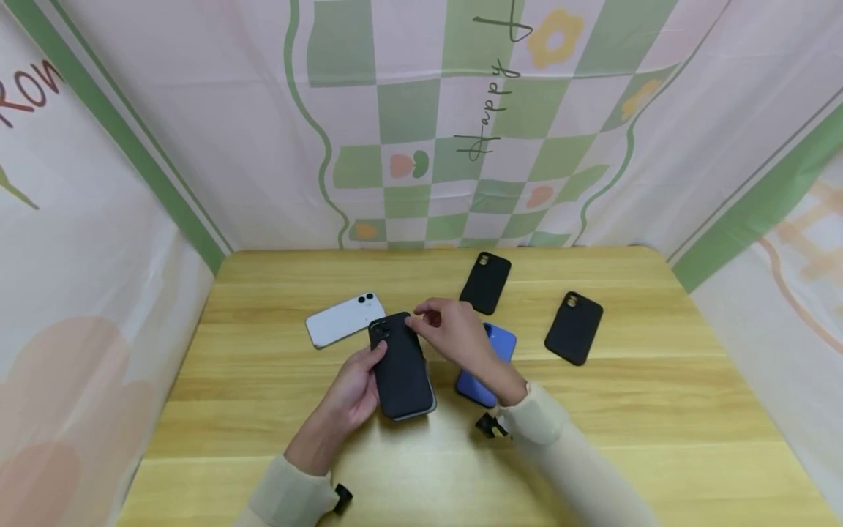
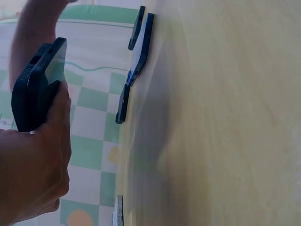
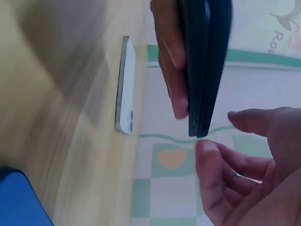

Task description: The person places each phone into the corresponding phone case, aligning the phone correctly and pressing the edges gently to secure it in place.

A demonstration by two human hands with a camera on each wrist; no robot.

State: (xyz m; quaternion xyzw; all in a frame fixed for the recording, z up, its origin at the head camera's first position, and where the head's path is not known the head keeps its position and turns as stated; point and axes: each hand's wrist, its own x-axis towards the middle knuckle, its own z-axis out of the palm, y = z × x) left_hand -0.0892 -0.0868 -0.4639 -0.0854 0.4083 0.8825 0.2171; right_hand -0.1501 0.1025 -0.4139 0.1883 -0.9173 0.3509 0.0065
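My left hand (image 1: 352,388) holds a black phone case (image 1: 403,373) above the table, back side up, thumb on its left edge and fingers underneath. A phone with a light, shiny face (image 2: 57,66) lies against its underside; two dark layers show edge-on in both wrist views. At the case's top right corner is my right hand (image 1: 454,333). In the right wrist view its bent index finger (image 3: 208,153) is at the end of the case, touching or nearly so, while the thumb (image 3: 254,121) stands apart.
A white phone (image 1: 345,320) lies to the left on the wooden table (image 1: 593,439). Beneath the right forearm is a blue phone (image 1: 502,342). Two more black cases lie beyond, one at the back (image 1: 486,284), one to the right (image 1: 574,329). Printed cloth (image 1: 408,110) hangs around the table.
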